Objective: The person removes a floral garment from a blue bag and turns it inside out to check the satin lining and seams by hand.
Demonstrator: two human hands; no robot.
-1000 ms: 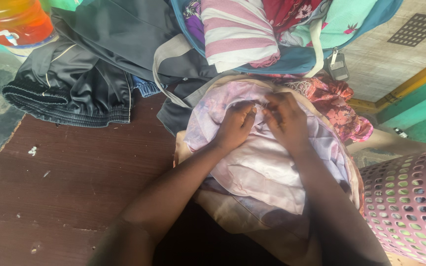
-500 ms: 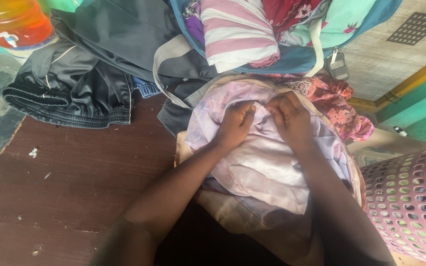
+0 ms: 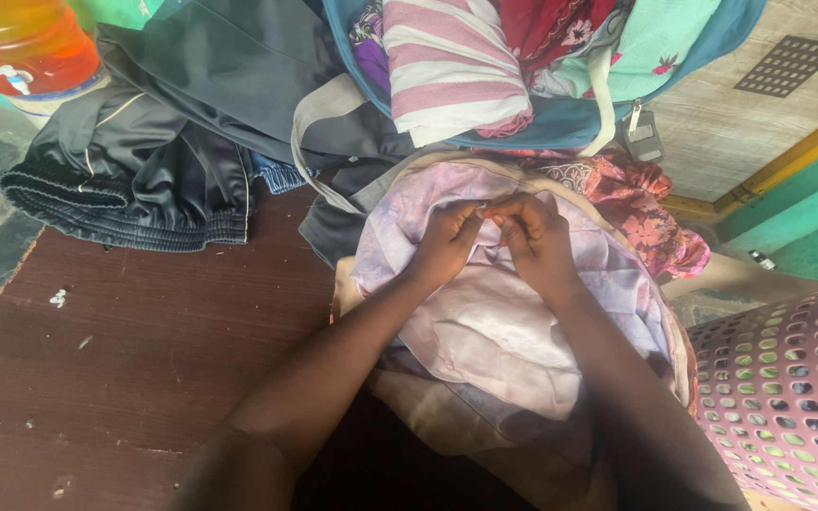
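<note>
Both hands pinch a fold of the pale purple cloth [image 3: 513,322]. The left hand [image 3: 447,241] and the right hand [image 3: 534,237] touch at the fingertips, closed on the cloth. The cloth lies on a tan cloth [image 3: 437,407] at the edge of the brown table [image 3: 144,350]. A blue bag [image 3: 560,123] full of clothes sits just behind. Dark pants [image 3: 134,180] lie to the left. A pink basket [image 3: 788,388] stands at the right.

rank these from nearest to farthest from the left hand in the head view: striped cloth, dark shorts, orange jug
From the left hand, which grips the pale lilac cloth:
1. Striped cloth, just above it, in the blue bag.
2. Dark shorts, off to the left on the brown table.
3. Orange jug, far top-left corner.
</note>
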